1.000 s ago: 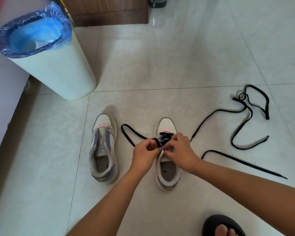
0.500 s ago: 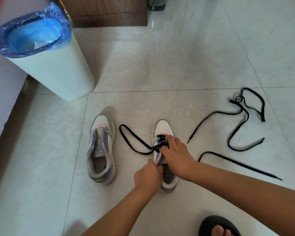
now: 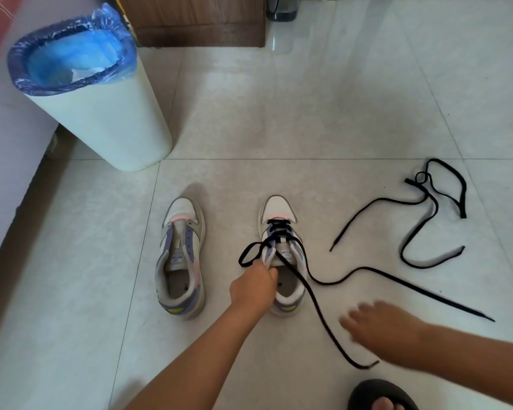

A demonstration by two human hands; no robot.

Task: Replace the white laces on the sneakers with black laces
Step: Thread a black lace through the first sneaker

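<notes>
On the tiled floor point(image 3: 308, 113) two sneakers sit side by side with toes pointing away from the person, and neither carries a white lace, so the removal part looks finished. The left sneaker point(image 3: 181, 255) has bare eyelets and an open tongue; it stands just beside the right sneaker point(image 3: 281, 253), which has a black lace point(image 3: 308, 288) crossed through the eyelets nearest the toe, roughly the front half of the row. From there one end trails off toward the right side of the floor, another runs back toward the person and ends near the right hand, and a loop bulges out on the shoe's left side. The left hand point(image 3: 253, 287) has its fingers curled at the shoe's left edge by the tongue; it seems to pinch the lace loop or the shoe's collar, though which one I cannot tell. The right hand point(image 3: 379, 327) is blurred, fingers spread and loose, holding nothing, hovering near the lace end. A second black lace point(image 3: 426, 208) lies loose in a tangle well apart to the right, untouched. What is left, by my judgement: the upper eyelets of the right shoe, then the whole left shoe. A white bin point(image 3: 101, 113) with a blue liner stands at the far left, and a dark slipper point(image 3: 379, 395) shows at the near edge.
</notes>
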